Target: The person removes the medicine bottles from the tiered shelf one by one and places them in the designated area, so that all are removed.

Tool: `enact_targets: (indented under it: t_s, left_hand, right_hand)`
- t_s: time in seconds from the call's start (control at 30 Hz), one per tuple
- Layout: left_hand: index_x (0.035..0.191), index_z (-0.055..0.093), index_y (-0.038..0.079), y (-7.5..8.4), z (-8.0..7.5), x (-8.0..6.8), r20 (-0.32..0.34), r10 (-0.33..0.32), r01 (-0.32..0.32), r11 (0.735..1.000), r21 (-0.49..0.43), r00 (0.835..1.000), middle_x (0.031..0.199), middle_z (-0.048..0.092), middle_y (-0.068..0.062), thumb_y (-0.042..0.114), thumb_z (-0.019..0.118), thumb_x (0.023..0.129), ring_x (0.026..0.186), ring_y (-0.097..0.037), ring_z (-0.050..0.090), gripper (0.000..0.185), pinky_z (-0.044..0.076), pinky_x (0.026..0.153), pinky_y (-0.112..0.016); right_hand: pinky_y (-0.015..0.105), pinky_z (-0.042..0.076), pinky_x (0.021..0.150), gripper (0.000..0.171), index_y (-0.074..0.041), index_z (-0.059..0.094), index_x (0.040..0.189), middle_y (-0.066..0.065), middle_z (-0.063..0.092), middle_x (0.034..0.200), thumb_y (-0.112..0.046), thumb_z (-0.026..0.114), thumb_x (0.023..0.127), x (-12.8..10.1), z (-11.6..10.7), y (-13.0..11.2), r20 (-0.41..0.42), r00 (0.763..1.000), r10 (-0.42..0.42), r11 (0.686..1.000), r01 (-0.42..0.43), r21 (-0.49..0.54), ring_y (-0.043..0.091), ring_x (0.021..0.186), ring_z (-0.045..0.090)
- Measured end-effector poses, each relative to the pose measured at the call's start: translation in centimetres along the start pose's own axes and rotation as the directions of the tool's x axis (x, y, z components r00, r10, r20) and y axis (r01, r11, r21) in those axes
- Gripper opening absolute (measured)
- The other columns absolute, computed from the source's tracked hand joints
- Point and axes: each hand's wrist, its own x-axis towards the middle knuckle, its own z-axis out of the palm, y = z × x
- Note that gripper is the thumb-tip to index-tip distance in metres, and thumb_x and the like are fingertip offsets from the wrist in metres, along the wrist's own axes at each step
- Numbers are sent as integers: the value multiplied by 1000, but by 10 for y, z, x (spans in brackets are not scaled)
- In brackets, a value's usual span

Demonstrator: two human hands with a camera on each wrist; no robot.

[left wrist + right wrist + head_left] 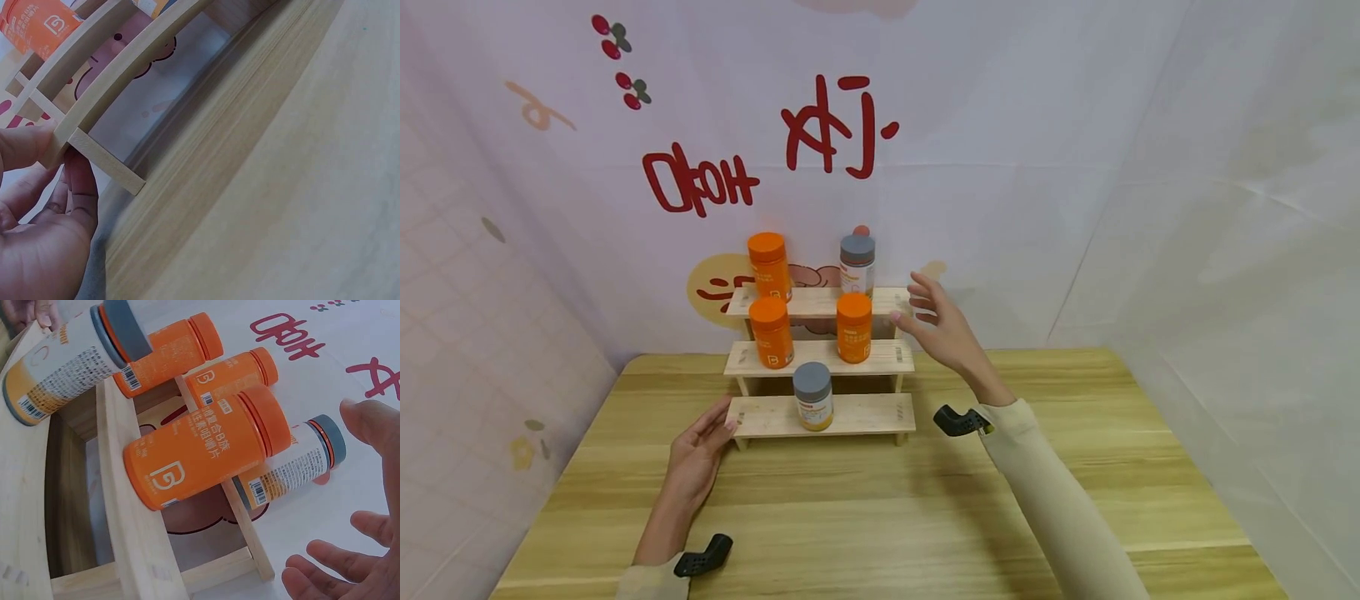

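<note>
The left hand [695, 457] pinches the front-left corner of the pale wooden three-tier shelf [868, 412] near the wooden table's [835, 517] back edge, probably to steady its orange or grey-lidded cylindrical jars [854, 337], while the relaxed, empty right hand [945, 329] hovers beside its top-right corner.

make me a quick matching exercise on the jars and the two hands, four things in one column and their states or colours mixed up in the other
Column 1
1. left hand
2. right hand
3. jar on the bottom step
4. right-hand jar on the middle step

Column 2
A. orange-lidded, with an orange body
B. holding nothing, near the right end of the top step
C. grey-lidded, with a pale label
D. gripping the left end of the bottom step

Right pairs: 1-D, 2-B, 3-C, 4-A
</note>
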Motion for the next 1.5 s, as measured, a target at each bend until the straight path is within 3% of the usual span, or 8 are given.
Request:
enact_targets:
  t_s: [0.43,0.73,1.1,1.5]
  left_hand:
    - [159,32,-2,0,-1,-1,11,9,-9,1000,9,1000,130,56,10,12,64,103,119,4,56,66,49,97,-9]
    - [160,33,1,2,1,-1,7,-9,9,999,44,1000,137,50,9,17,64,103,122,6,53,67,47,99,-7]
    - [159,34,-1,-1,0,0,-11,2,-2,1000,14,1000,128,57,11,12,64,103,118,4,56,65,49,97,-8]
    - [159,34,-1,-2,-1,1,-18,-2,3,1000,9,1000,131,55,13,11,64,102,120,5,54,65,48,98,-7]
  right_hand:
    - [57,44,115,78,-27,28,163,7,43,160,-44,68,98,24,5,-10,-7,999,33,999,-33,-30,34,143,47]
    - [56,48,111,83,-23,33,161,10,47,156,-50,73,93,43,13,-15,-25,999,47,999,-47,-20,35,137,52]
    - [50,50,110,73,-25,40,157,12,52,151,-44,72,94,65,26,-24,-30,998,55,998,-55,-18,33,133,54]
    - [44,54,104,72,-20,48,151,10,58,143,-48,76,91,82,41,-29,-103,991,87,996,-88,3,29,125,59]
